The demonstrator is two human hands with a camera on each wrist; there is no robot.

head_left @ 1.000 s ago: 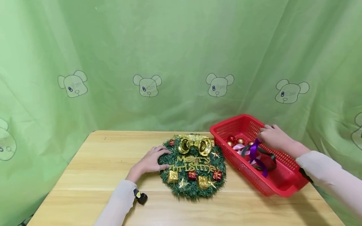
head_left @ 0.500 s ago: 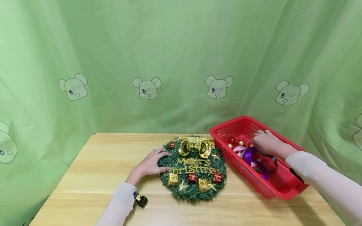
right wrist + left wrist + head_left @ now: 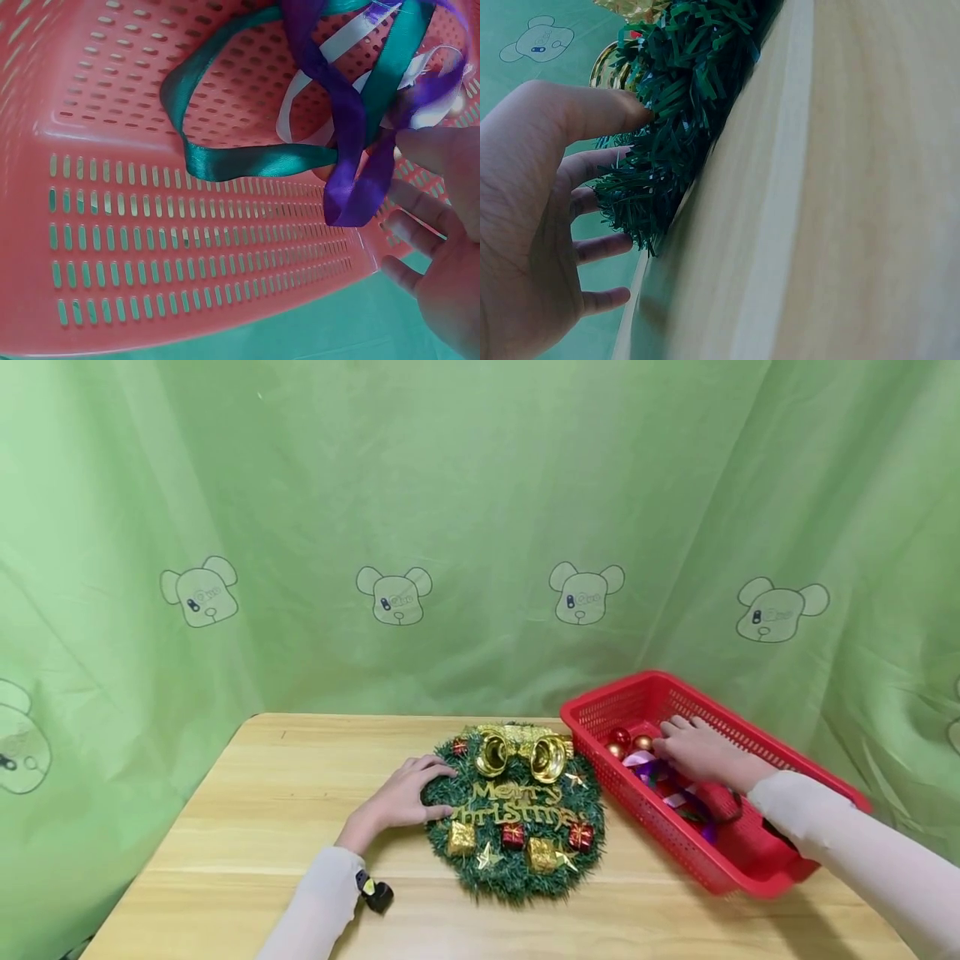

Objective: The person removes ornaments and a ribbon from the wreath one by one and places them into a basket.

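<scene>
In the head view, my left hand (image 3: 405, 795) rests at the left edge of a round green tinsel wreath (image 3: 480, 877) with gold bells and "Merry Christmas" lettering. The left wrist view shows its thumb touching the wreath's greenery (image 3: 682, 112), fingers spread along the edge. My right hand (image 3: 701, 752) reaches inside a red plastic basket (image 3: 652, 827), fingers extended over loose ribbons. Seen from the right wrist, a purple ribbon (image 3: 349, 150) lies right at the thumb. A looped green ribbon (image 3: 255, 163) and a white ribbon (image 3: 300, 97) lie beside it.
Red and gold balls, such as a gold ball (image 3: 642, 742), sit at the basket's far end. The basket stands close to the wreath's right side on a wooden table (image 3: 247, 827). A green curtain (image 3: 480, 485) with bear faces hangs behind.
My right hand has lowered into the basket and moved slightly left, its fingers spreading. The purple ribbon, which hung from it, now lies lower among the others. My left hand stays on the wreath.
</scene>
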